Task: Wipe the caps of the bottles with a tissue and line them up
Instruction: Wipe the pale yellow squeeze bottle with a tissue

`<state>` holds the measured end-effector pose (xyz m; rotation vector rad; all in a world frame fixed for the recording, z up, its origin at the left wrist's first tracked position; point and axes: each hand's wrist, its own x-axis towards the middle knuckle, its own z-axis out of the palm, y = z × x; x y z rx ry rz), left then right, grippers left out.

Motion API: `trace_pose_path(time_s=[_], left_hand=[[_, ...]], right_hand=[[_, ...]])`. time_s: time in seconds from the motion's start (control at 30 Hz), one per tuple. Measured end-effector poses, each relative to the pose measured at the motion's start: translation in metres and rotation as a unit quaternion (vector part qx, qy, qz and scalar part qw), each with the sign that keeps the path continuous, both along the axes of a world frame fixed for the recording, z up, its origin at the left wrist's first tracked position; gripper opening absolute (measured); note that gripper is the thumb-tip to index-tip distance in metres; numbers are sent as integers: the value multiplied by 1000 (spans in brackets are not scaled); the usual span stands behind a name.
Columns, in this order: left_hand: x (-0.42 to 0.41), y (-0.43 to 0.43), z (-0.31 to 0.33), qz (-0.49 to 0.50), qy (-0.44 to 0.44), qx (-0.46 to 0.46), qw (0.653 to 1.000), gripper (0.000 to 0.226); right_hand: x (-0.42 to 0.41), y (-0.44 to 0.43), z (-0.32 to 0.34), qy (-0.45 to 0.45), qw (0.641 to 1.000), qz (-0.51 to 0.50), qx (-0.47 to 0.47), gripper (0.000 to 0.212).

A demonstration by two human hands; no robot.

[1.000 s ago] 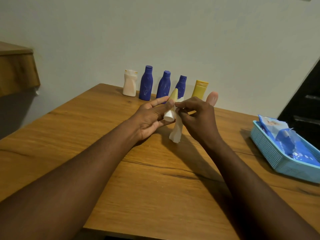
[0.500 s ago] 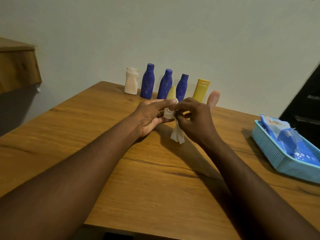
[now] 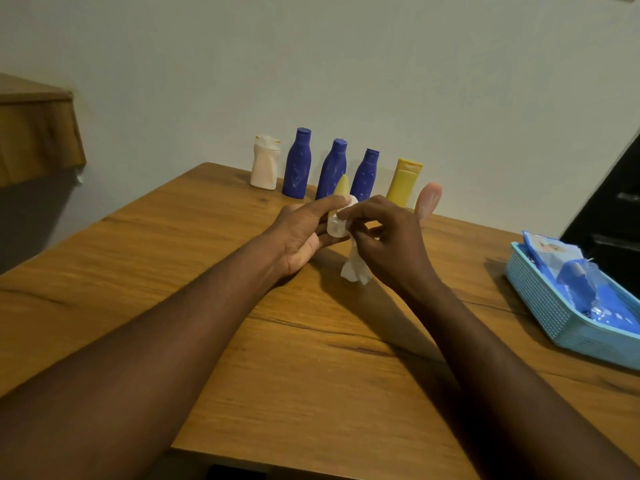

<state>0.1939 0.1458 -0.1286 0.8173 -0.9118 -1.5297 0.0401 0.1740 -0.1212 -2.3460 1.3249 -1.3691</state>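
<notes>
Jutting in from the left edge, a wooden ledge (image 3: pixel 38 133) is hanging beside the wooden table (image 3: pixel 156 271). Along the table's far edge, close to the wall, containers are standing upright in a row. A white bottle (image 3: pixel 265 162) is leading it, followed by the tallest blue bottle (image 3: pixel 297 164), the middle blue bottle (image 3: pixel 333 168) and the shortest blue bottle (image 3: pixel 365 174).

In front of that row, the left hand (image 3: pixel 301 233) is reaching in palm-up. Its thumb and fingers are holding a small yellow tube (image 3: pixel 341 187) above the table. The tube's tapered end is pointing up and its pale cap (image 3: pixel 336 228) is sitting at the lower end. A white tissue (image 3: pixel 355 271) is touching that cap and trailing down below the hands, its loose end hanging near the tabletop. The right hand (image 3: pixel 388 244) is curling round the tissue, its fingertips pinching it against the cap.

Behind the right hand, a larger yellow tube (image 3: pixel 403 181) is closing the row, and a pinkish rounded container (image 3: pixel 428 200) is showing just beside it, partly hidden by the hand.

Well apart at the right edge, a light blue basket (image 3: pixel 540 299) is resting on the table, and blue wipe packets (image 3: pixel 588 289) are lying inside it.
</notes>
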Motion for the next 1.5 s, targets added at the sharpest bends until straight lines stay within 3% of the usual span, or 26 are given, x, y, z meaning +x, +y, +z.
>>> trace_pose_path(time_s=[0.23, 0.4, 0.5, 0.6, 0.87, 1.2, 1.5], left_hand=[[-2, 1, 1, -7, 38, 15, 999, 44], [-1, 3, 2, -36, 59, 23, 997, 35], [-3, 2, 1, -37, 5, 24, 999, 35], [-4, 3, 2, -33, -32, 31, 998, 39], [-3, 9, 5, -60, 23, 35, 997, 49], [4, 3, 5, 1, 99, 57, 993, 37], [-5, 9, 8, -9, 89, 73, 993, 47]], right_hand=[[-8, -2, -2, -56, 997, -32, 40, 22], [-3, 1, 0, -34, 999, -16, 9, 22], [-2, 1, -1, 1, 1000, -3, -12, 22], [-4, -1, -3, -21, 1000, -19, -14, 21], [-11, -4, 0, -115, 990, -83, 14, 19], [0, -1, -3, -91, 996, -16, 0, 18], [-7, -4, -3, -112, 990, -82, -40, 16]])
